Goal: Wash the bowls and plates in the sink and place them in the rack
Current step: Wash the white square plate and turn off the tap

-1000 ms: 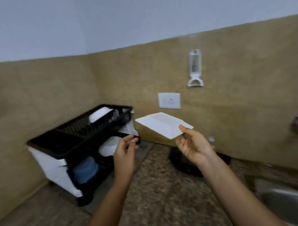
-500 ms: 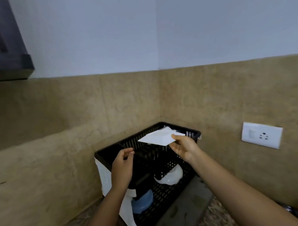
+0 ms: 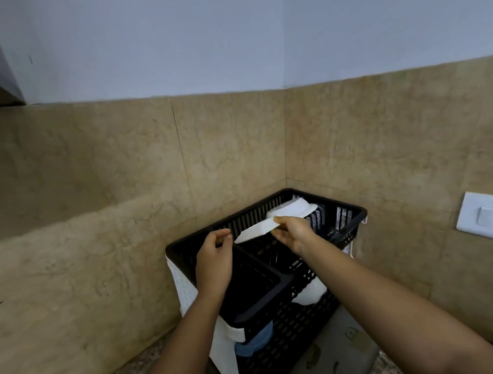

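R hand (image 3: 292,235) pinches white plate (image 3: 254,232) by its edge, over top tier of black rack (image 3: 342,205); L hand (image 3: 214,260) loosely curled, holds nothing, just beside plate's tip.

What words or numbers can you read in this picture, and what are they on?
No words or numbers can be read.
Grey mat under the black dish rack: dark marks, too blurred to read.
Wall switch plate: a tiny blue mark, too small to read.
White plate in the right hand: no writing shows.
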